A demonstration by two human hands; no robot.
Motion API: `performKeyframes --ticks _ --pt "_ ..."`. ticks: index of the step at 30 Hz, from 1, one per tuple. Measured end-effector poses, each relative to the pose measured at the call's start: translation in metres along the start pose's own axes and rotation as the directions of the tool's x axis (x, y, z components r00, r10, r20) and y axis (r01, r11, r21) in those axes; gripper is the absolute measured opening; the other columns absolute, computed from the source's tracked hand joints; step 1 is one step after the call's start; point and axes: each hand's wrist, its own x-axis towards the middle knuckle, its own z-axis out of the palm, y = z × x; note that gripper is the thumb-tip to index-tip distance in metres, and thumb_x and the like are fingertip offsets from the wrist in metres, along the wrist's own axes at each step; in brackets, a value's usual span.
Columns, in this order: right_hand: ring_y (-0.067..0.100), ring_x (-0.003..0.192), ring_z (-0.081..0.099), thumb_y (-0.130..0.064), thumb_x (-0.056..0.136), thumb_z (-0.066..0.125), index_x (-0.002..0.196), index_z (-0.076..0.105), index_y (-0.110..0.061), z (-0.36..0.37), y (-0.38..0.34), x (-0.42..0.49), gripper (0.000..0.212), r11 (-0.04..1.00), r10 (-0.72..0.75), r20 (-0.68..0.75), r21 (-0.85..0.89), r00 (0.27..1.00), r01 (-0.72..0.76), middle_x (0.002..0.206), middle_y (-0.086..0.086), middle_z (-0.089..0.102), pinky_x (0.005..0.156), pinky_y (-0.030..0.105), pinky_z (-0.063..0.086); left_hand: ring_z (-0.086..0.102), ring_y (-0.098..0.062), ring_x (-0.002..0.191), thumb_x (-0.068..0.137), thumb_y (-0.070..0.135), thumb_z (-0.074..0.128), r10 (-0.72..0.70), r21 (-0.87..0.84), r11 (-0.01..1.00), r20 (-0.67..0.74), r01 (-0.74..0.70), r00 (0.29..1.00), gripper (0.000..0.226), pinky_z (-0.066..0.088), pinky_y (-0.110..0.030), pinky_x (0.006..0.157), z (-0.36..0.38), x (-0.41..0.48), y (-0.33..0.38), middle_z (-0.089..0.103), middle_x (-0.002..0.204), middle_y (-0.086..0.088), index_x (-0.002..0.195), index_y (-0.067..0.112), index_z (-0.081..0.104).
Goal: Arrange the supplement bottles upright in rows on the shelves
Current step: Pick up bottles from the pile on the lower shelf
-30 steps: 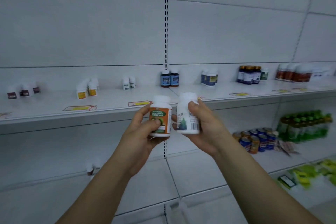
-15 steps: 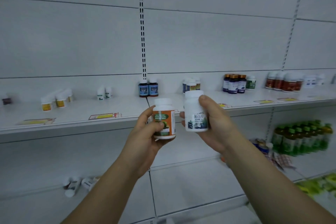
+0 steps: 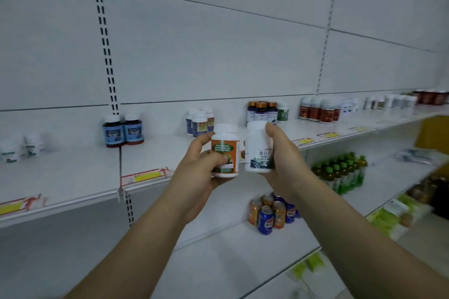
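My left hand (image 3: 198, 172) grips a white bottle with an orange and green label (image 3: 225, 150), held upright. Right beside it, my right hand (image 3: 283, 155) grips a taller white bottle with a blue mountain picture (image 3: 257, 147), also upright. Both bottles hover in front of the upper white shelf (image 3: 85, 177). On that shelf stand groups of supplement bottles: two dark bottles with blue labels (image 3: 123, 130), small white bottles (image 3: 200, 122), dark bottles with orange caps (image 3: 262, 111), and red-labelled bottles (image 3: 318, 110).
Small white bottles (image 3: 21, 147) stand at the shelf's far left. Yellow price tags (image 3: 147, 176) line its front edge. The shelf below carries drink cans (image 3: 271, 211) and green-capped bottles (image 3: 340, 173). Green packets (image 3: 391, 213) lie lower right.
The view has swung to the right, so the shelf bottles sit further left in frame. Both hands still hold their bottles side by side, a little higher and closer to the shelf.
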Motion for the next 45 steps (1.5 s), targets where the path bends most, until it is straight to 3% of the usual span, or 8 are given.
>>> performKeyframes --ticks 7,11,16,19,23,30,36,45 --pt "0.022 0.082 0.071 -0.033 0.091 0.056 0.104 0.061 -0.028 -0.088 -0.031 0.041 0.014 0.974 -0.128 0.000 -0.191 0.992 0.125 0.089 0.003 0.073 0.079 0.045 0.056 0.069 -0.023 0.089 0.087 -0.002 0.050 0.003 0.032 0.999 0.071 -0.005 0.997 0.043 0.057 -0.039 0.071 0.069 0.058 -0.039 0.072 0.093 -0.002 0.110 0.035 0.054" --pt "0.021 0.085 0.070 -0.036 0.091 0.055 0.105 0.061 -0.030 -0.160 -0.053 0.065 0.016 0.963 -0.126 0.018 -0.237 0.992 0.126 0.090 -0.001 0.074 0.085 0.047 0.052 0.069 -0.023 0.090 0.088 -0.002 0.050 0.023 0.042 0.999 0.074 -0.026 0.997 0.048 0.057 -0.038 0.072 0.130 0.087 -0.072 0.072 0.098 -0.003 0.121 0.033 0.051" --pt "0.025 0.113 0.059 -0.050 0.076 0.059 0.126 0.053 -0.029 -0.247 -0.083 0.091 0.055 0.951 -0.077 0.019 -0.299 0.997 0.079 0.121 0.002 0.064 0.102 0.055 0.040 0.070 -0.016 0.087 0.088 -0.002 0.053 0.019 0.068 0.997 0.063 -0.023 0.998 0.042 0.057 -0.030 0.068 0.215 0.119 -0.116 0.072 0.094 0.002 0.121 0.024 0.054" --pt "0.021 0.102 0.065 -0.050 0.075 0.059 0.116 0.058 -0.034 -0.289 -0.095 0.101 0.044 0.950 -0.081 0.051 -0.298 0.995 0.093 0.107 -0.004 0.070 0.099 0.052 0.044 0.070 -0.015 0.086 0.087 -0.004 0.054 0.003 0.076 0.997 0.047 -0.007 0.999 0.044 0.056 -0.030 0.069 0.253 0.135 -0.138 0.072 0.096 0.003 0.121 0.023 0.054" --pt "0.023 0.115 0.058 -0.056 0.065 0.062 0.130 0.051 -0.032 -0.331 -0.103 0.120 0.069 0.956 -0.063 -0.005 -0.288 0.998 0.059 0.125 -0.002 0.062 0.101 0.054 0.042 0.070 -0.015 0.084 0.084 -0.005 0.056 -0.010 0.094 0.996 0.058 0.004 0.998 0.049 0.057 -0.032 0.069 0.289 0.160 -0.158 0.072 0.094 0.003 0.120 0.028 0.051" --pt "0.020 0.086 0.071 -0.039 0.089 0.055 0.103 0.061 -0.033 -0.392 -0.107 0.166 0.016 0.951 -0.116 -0.115 -0.298 0.987 0.077 0.091 -0.001 0.074 0.088 0.051 0.053 0.070 -0.015 0.083 0.084 -0.002 0.057 -0.062 0.123 0.992 0.179 0.040 0.982 0.047 0.056 -0.031 0.068 0.331 0.222 -0.190 0.070 0.098 0.000 0.114 0.033 0.054" --pt "0.026 0.091 0.070 -0.036 0.093 0.055 0.109 0.058 -0.023 -0.445 -0.132 0.203 0.020 0.959 -0.140 -0.216 -0.271 0.966 0.078 0.099 0.008 0.072 0.087 0.050 0.054 0.069 -0.017 0.087 0.086 0.001 0.056 -0.077 0.099 0.994 0.272 0.052 0.959 0.053 0.057 -0.039 0.077 0.380 0.283 -0.216 0.069 0.101 -0.001 0.133 0.025 0.047" --pt "0.022 0.082 0.072 -0.037 0.090 0.060 0.106 0.058 -0.023 -0.566 -0.168 0.240 0.021 0.960 -0.161 -0.283 -0.266 0.946 0.084 0.090 0.007 0.073 0.076 0.041 0.058 0.066 -0.024 0.097 0.085 -0.001 0.057 -0.138 0.110 0.988 0.298 0.110 0.945 0.051 0.055 -0.047 0.084 0.479 0.351 -0.267 0.064 0.111 -0.005 0.125 0.027 0.045"
